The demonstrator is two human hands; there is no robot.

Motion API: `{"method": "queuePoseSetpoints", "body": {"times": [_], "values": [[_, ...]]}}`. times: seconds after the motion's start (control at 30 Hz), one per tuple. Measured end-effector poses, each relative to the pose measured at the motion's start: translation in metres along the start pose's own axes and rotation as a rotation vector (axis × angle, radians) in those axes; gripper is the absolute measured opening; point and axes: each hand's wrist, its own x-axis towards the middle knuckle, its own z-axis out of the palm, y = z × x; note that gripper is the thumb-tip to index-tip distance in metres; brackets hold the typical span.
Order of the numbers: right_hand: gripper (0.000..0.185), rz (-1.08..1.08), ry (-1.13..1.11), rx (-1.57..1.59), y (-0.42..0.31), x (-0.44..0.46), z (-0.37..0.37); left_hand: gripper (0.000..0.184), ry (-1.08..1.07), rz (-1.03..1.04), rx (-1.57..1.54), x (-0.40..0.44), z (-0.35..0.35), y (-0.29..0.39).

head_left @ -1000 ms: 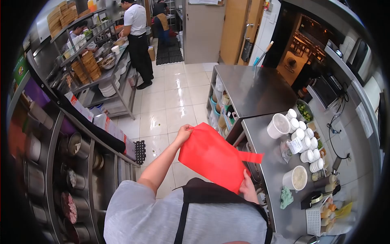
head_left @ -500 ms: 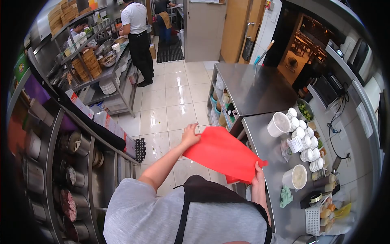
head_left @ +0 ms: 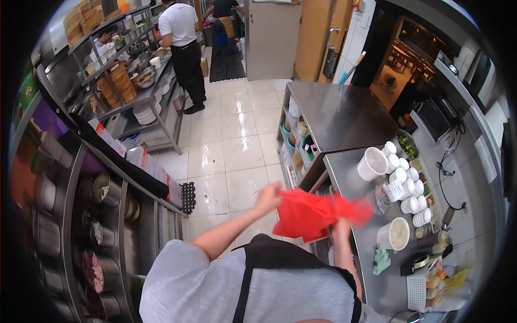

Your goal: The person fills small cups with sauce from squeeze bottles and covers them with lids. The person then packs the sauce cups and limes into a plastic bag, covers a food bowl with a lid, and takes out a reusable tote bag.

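Note:
A thin red bag, crumpled and blurred by motion, is stretched between my two hands in front of my apron. My left hand is closed on its left upper corner. Lower down on the other side, my right hand grips it near the counter's edge, its fingers partly hidden and smeared. The bag's right end flares out over the steel counter, close to a white tub.
Stacked white cups, a tub with pale contents, a green cloth and a white basket stand on the right counter. Metal pots line the left shelves. A person stands at the back prep shelf.
The bag was spread flat and is now bunched, its right end swung toward the counter. My left hand has moved right and down, nearer my right hand.

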Motion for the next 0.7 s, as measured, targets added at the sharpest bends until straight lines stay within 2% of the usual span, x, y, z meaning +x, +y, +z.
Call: {"method": "queuePoseSetpoints", "body": {"times": [0.07, 0.1, 0.13, 0.17, 0.2, 0.23, 0.27, 0.3, 0.33, 0.37, 0.43, 0.47, 0.5, 0.53, 0.57, 0.63, 0.7], "values": [[0.026, -0.115, 0.1, 0.023, -0.034, 0.06, -0.055, 0.018, 0.143, -0.151, 0.085, 0.01, -0.037, -0.036], [0.026, -0.192, 0.108, 0.043, -0.036, 0.084, -0.083, 0.022, 0.051, -0.257, 0.123, 0.015, -0.054, -0.056], [0.026, -0.19, 0.113, 0.046, -0.042, 0.079, -0.08, 0.027, -0.041, -0.366, 0.161, 0.017, -0.065, -0.066], [0.026, -0.336, 0.183, -0.27, -0.052, 0.078, -0.077, 0.027, -0.045, -0.364, 0.166, 0.016, -0.065, -0.07], [0.025, -0.48, 0.25, -0.585, -0.069, 0.071, -0.066, 0.039, -0.235, -0.261, 0.077, 0.018, -0.068, -0.071], [0.025, -0.478, 0.255, -0.582, -0.086, 0.055, -0.047, 0.051, -0.425, -0.157, -0.015, 0.019, -0.069, -0.072], [0.023, -0.671, 0.097, -0.746, -0.098, 0.028, -0.016, 0.076, -0.541, -0.03, -0.068, 0.021, -0.083, -0.035], [0.02, -0.858, -0.069, -0.906, -0.098, 0.008, 0.012, 0.081, -0.51, 0.099, -0.109, 0.019, -0.087, 0.0], [0.017, -0.76, -0.237, -0.896, -0.086, -0.001, 0.028, 0.087, -0.479, 0.225, -0.152, 0.015, -0.085, 0.033], [0.015, -0.658, -0.405, -0.882, -0.075, -0.012, 0.045, 0.081, -0.469, 0.302, -0.102, 0.007, -0.079, 0.064], [0.011, -0.802, -0.602, -0.937, -0.074, -0.061, 0.089, 0.074, -0.451, 0.377, -0.055, -0.002, -0.05, 0.094], [0.013, -0.808, -0.671, -0.926, -0.074, -0.077, 0.103, 0.06, -0.326, 0.358, 0.124, -0.007, -0.028, 0.096], [0.014, -0.813, -0.74, -0.914, -0.078, -0.088, 0.113, 0.046, -0.199, 0.336, 0.303, -0.007, -0.014, 0.089], [0.012, -0.915, -0.723, -0.922, -0.088, -0.095, 0.119, 0.04, -0.121, 0.34, 0.399, 0.008, 0.006, 0.058], [0.012, -0.916, -0.724, -0.922, -0.102, -0.097, 0.12, 0.034, -0.046, 0.346, 0.497, 0.024, 0.018, 0.032], [0.016, -0.927, -0.69, -1.007, -0.129, -0.09, 0.114, 0.032, -0.17, 0.041, 0.397, 0.048, -0.012, 0.029], [0.017, -0.756, -0.654, -0.99, -0.142, -0.074, 0.11, 0.025, -0.201, -0.067, 0.358, 0.058, -0.024, 0.014]]}}
